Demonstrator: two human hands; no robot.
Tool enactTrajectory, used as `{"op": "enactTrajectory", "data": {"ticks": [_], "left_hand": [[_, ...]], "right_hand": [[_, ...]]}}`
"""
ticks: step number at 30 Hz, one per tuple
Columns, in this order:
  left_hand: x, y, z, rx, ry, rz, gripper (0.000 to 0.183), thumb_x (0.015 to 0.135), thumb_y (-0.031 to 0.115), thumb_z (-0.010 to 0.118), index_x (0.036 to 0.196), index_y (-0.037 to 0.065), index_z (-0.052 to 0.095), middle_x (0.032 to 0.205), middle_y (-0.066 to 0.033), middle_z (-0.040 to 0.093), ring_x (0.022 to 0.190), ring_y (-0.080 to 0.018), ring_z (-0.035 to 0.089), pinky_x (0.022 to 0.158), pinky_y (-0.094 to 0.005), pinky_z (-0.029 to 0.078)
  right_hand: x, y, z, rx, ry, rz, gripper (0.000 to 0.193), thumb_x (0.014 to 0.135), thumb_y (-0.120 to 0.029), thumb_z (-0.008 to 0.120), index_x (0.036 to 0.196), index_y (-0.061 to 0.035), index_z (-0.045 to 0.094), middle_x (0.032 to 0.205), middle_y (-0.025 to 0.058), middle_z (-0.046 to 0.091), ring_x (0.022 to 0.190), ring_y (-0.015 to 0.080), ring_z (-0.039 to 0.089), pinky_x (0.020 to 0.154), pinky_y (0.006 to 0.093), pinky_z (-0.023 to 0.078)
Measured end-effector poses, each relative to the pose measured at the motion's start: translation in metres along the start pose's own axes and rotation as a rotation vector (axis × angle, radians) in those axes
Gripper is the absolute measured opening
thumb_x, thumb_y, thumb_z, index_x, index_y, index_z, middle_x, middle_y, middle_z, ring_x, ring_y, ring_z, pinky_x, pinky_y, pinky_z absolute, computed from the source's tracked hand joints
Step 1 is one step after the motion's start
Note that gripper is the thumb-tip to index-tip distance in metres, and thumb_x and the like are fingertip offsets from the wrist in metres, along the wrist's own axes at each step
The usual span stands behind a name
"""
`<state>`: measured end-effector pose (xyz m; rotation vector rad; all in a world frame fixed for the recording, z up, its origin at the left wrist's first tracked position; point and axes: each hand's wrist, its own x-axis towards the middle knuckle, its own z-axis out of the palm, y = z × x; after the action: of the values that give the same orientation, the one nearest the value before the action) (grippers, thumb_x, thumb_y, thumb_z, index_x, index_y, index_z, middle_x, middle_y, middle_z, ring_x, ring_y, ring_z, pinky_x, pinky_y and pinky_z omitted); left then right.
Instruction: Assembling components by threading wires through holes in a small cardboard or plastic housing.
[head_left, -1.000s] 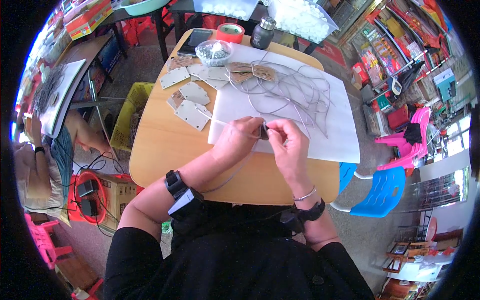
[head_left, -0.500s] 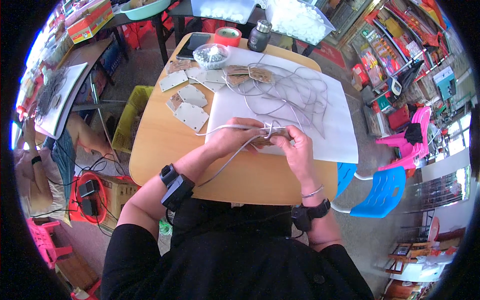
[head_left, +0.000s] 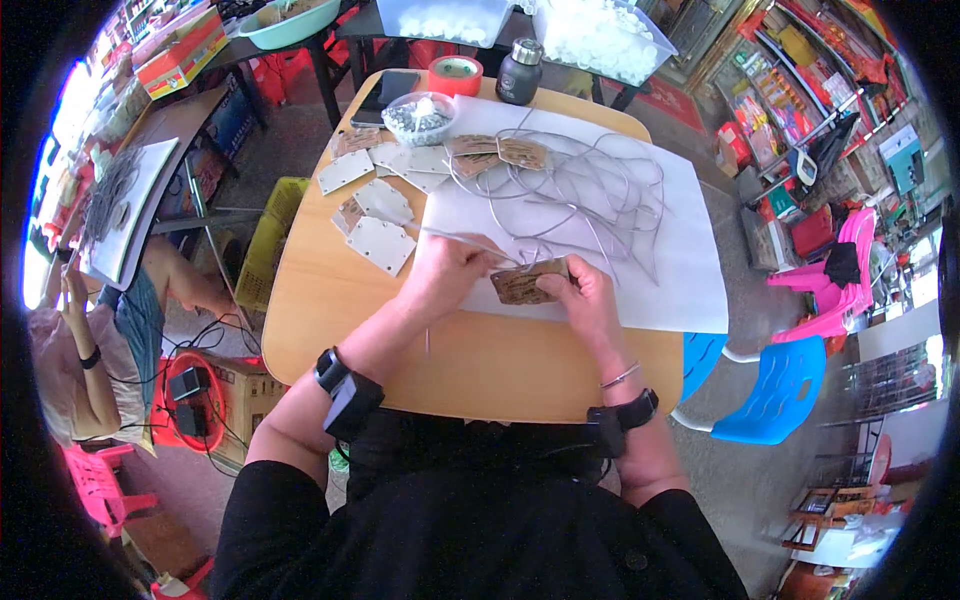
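Observation:
Between my hands is a small flat plate (head_left: 524,286) with a brown patterned face turned up. My right hand (head_left: 590,300) pinches its right end, thumb on top. At its left, my left hand (head_left: 447,272) has its fingers closed on a grey cord (head_left: 462,239) that runs to the plate's upper edge. Loose loops of grey cord (head_left: 600,205) spread over the white sheet (head_left: 640,290) beyond my hands. Similar plates with small edge holes lie to the left, some white (head_left: 381,245) and some brown (head_left: 522,153).
At the table's far side stand a clear bowl of small parts (head_left: 418,120), a phone (head_left: 398,88), red tape (head_left: 455,76) and a dark bottle (head_left: 520,72). A blue chair (head_left: 768,390) stands at the right. Another person (head_left: 95,350) sits at the left beside a yellow crate (head_left: 270,245).
The plate has turned so its brown face shows. My left hand has drawn slightly left, away from the right hand, and the cord that trailed toward my left wrist has shifted.

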<state>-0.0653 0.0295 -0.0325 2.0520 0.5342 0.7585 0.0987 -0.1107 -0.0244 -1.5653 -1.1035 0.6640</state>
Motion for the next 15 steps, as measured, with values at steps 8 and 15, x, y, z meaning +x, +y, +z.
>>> {"op": "enactTrajectory", "data": {"ticks": [8, 15], "left_hand": [[0.019, -0.005, -0.022, 0.214, 0.356, -0.265, 0.015, 0.087, 0.016, 0.058, 0.090, 0.004, 0.067, 0.077, -0.0091, 0.063, 0.067, -0.0185, 0.058, 0.062, -0.0317, 0.046], [0.008, 0.010, -0.003, 0.417, 0.094, 0.177, 0.023, 0.091, 0.023, 0.055, 0.092, 0.003, 0.067, 0.088, -0.0110, 0.064, 0.090, -0.0229, 0.057, 0.082, -0.0355, 0.044]], "right_hand": [[-0.002, 0.003, -0.020, -0.074, 0.050, -0.130, 0.016, 0.082, -0.013, 0.067, 0.080, 0.0004, 0.058, 0.063, 0.0025, 0.055, 0.061, 0.0063, 0.048, 0.056, 0.0247, 0.040], [-0.003, 0.004, -0.022, -0.180, 0.112, -0.315, 0.012, 0.079, -0.010, 0.069, 0.085, -0.0023, 0.061, 0.070, 0.0055, 0.055, 0.062, 0.0125, 0.051, 0.056, 0.0253, 0.040]]}}
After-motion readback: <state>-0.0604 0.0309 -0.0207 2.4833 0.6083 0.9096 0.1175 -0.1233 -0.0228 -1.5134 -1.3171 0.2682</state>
